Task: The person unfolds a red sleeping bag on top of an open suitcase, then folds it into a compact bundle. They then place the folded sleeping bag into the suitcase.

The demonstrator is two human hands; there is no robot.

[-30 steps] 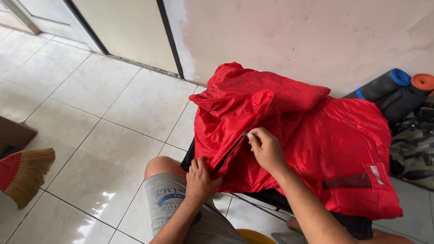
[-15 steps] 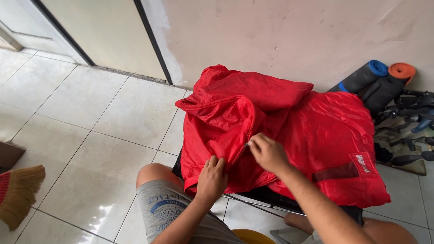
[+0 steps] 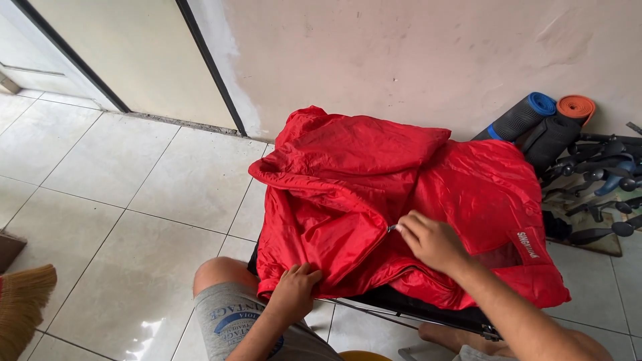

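Observation:
A shiny red jacket (image 3: 374, 194) lies spread over a low black stand (image 3: 408, 304) in front of me, its hood toward the wall. My left hand (image 3: 295, 289) grips the jacket's lower front hem near my knee. My right hand (image 3: 431, 239) pinches the small metal zipper pull (image 3: 392, 228) partway up the jacket's front. The lower part of the zip runs closed between my two hands.
Rolled mats, blue-edged (image 3: 520, 117) and orange-edged (image 3: 572, 110), lean against the wall at the right beside dark gear (image 3: 595, 180). A straw broom (image 3: 23, 304) lies at the left edge. White floor tiles and a door frame (image 3: 207, 63) lie to the left.
My right hand has drawn the zipper pull up the jacket's front, closing the opening. My left hand slid down to hold the hem. The camera view shifted left and closer.

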